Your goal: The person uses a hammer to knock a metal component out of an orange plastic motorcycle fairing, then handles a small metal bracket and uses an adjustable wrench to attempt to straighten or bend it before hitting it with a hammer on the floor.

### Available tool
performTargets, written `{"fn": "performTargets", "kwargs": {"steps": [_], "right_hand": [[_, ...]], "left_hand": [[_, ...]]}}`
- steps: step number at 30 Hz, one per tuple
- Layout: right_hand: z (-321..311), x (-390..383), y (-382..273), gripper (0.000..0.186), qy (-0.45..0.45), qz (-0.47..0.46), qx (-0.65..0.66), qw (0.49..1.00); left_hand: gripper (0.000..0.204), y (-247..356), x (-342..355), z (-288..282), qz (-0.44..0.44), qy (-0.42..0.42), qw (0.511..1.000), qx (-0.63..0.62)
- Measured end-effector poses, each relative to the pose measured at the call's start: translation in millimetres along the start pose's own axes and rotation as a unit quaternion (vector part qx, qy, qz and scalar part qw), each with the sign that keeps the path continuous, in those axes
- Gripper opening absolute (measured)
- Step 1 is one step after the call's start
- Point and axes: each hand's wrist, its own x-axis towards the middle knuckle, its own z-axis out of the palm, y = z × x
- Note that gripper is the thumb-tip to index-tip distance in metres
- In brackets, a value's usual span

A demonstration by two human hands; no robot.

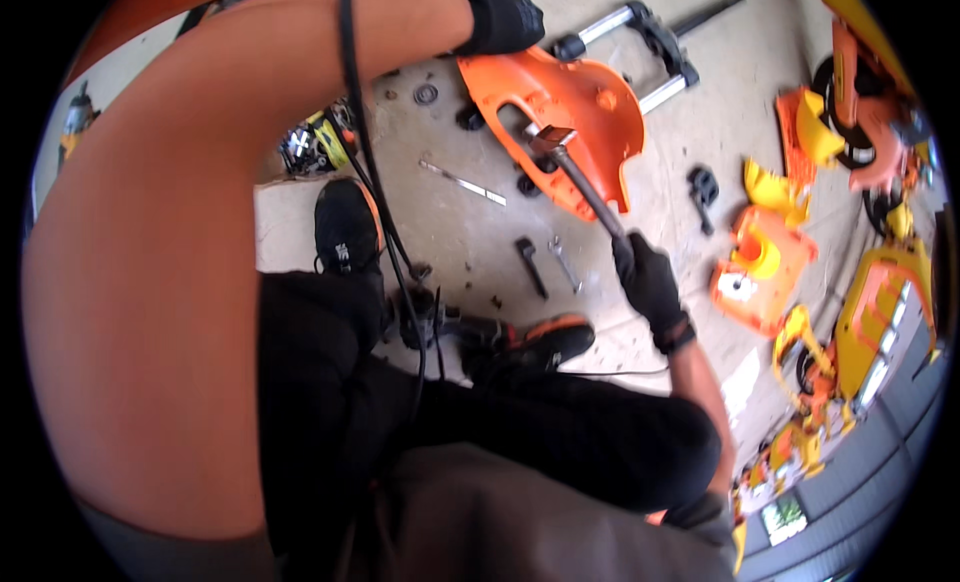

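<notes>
My left hand (500, 20), in a black glove, grips the top left end of a curved orange plastic shell (595, 132) lying on the floor. My gloved right hand (645, 282) is closed round the long handle of a hammer (590, 187), whose metal head is over the shell's oblong cut-out. A metal fork assembly (672, 57) lies beyond the shell. Below the shell are a thin silver tool (460, 182), a black tool (532, 267) and a wrench (563, 262). A dark power tool (425, 317) lies between my shoes, beside black cables.
At the right are loose yellow and orange plastic parts (760, 272), a black bracket (703, 192) and several yellow-and-orange vehicles (870, 312). An open case of tools (310, 142) is at the left, partly behind my arm. A small washer (425, 94) lies on the concrete floor (450, 242).
</notes>
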Motion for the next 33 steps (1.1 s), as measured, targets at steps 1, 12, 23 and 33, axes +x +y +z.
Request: {"fn": "performTargets", "kwargs": {"steps": [1,12,23,33], "right_hand": [[4,4,-3,0.018,-0.003,0.008,-0.013,1.0],[-5,10,1,0.028,0.081,-0.045,0.072,0.993],[-27,4,-19,0.038,0.139,-0.072,0.132,0.979],[-47,12,-60,0.041,0.112,-0.047,0.187,0.975]], "left_hand": [[0.022,8,0,-4,0.002,-0.003,1.0,0.002],[0.021,8,8,-25,0.005,0.014,1.0,0.015],[0.022,17,13,-38,0.018,0.02,0.999,0.018],[0.023,17,1,-30,0.002,-0.009,1.0,0.014]]}}
